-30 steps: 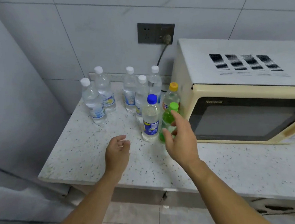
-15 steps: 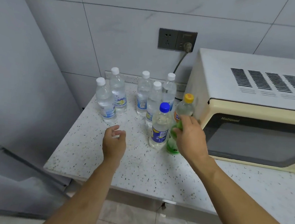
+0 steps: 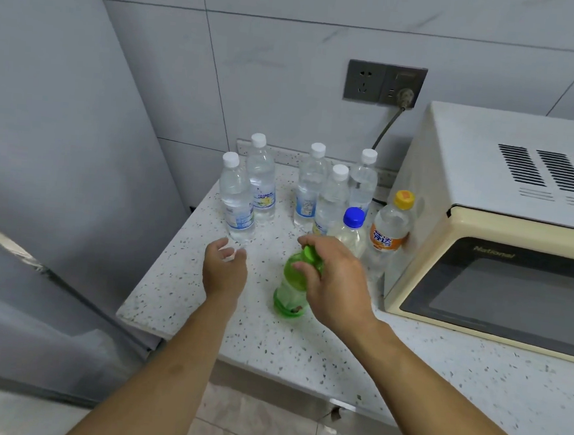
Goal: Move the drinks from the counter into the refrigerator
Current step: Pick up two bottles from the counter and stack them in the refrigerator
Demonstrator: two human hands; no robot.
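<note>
One right hand (image 3: 337, 283) grips the green bottle (image 3: 289, 294) beside a National-branded microwave (image 3: 502, 255).

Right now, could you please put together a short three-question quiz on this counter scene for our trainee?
1. True or false: the right hand grips the green bottle near its cap.
2. How many bottles with white caps stand on the counter?
3. Which bottle stands closest to the microwave: (a) the blue-capped bottle, (b) the orange-capped bottle, (c) the green bottle?

Key:
1. True; the left hand holds nothing.
2. Five.
3. (b).
</note>
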